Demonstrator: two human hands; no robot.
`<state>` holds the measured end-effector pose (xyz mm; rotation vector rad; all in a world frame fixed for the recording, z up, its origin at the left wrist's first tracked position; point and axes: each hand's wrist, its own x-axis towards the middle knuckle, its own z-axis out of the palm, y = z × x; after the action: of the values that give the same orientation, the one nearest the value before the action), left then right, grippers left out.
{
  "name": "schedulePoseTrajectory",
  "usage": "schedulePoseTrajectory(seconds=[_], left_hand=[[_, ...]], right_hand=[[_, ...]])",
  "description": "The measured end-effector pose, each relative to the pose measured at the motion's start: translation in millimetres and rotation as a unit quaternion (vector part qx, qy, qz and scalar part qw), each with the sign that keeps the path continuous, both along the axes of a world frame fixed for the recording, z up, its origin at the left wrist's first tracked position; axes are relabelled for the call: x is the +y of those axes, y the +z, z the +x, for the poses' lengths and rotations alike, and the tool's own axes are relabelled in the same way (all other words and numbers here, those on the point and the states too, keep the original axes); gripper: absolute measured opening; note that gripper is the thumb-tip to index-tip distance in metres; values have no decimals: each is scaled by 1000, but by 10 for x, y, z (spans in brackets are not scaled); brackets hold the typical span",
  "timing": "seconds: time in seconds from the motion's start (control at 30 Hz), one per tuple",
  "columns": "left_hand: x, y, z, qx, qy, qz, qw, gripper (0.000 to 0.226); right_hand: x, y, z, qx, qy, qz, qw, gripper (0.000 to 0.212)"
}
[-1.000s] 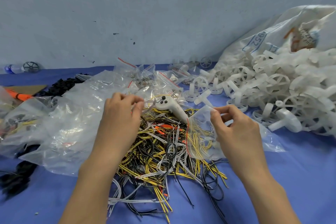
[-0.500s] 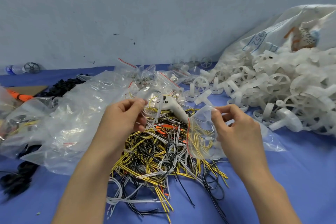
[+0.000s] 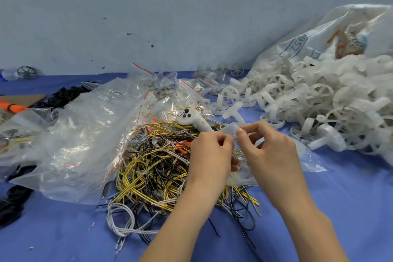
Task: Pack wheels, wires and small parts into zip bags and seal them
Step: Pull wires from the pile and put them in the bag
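Your left hand (image 3: 209,151) has swung over from the wire pile (image 3: 153,164) and now pinches the zip bag (image 3: 244,168) mouth right beside your right hand (image 3: 270,151), which grips it too, mid-surface, just in front of the white controller (image 3: 192,120).

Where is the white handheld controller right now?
Head view, centre: the white controller lies on the far edge of the wire pile, just beyond both hands, left of the white wheels.
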<state>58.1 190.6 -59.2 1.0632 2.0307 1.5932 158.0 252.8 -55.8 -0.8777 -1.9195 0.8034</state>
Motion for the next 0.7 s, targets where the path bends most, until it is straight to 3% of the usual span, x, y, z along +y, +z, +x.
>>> schedulePoseTrajectory(seconds=[0.1, 0.17, 0.23, 0.33, 0.43, 0.5, 0.53, 0.7], left_hand=[[174, -40, 59, -96, -7, 26, 995, 26], [255, 8, 125, -177, -78, 39, 980, 46], [334, -9, 140, -158, -110, 34, 981, 68], [435, -51, 194, -152, -152, 16, 977, 47], [419, -11, 132, -88, -182, 31, 979, 33], [382, 22, 98, -136, -209, 13, 968, 26], [363, 16, 68, -206, -227, 15, 952, 25], [29, 271, -179, -158, -221, -32, 962, 33]], right_hand=[[-18, 0, 0, -14, 10, 13, 1000, 12], [-21, -2, -4, -18, 7, 25, 1000, 10], [-20, 4, 0, -23, -7, 40, 999, 9], [-3, 11, 14, -14, -10, 31, 999, 10], [11, 25, 31, -3, -8, 27, 1000, 14], [26, 36, 46, 5, -8, 19, 1000, 15], [35, 36, 55, 10, -8, 13, 1000, 14], [48, 19, 69, 29, -9, -6, 1000, 12]])
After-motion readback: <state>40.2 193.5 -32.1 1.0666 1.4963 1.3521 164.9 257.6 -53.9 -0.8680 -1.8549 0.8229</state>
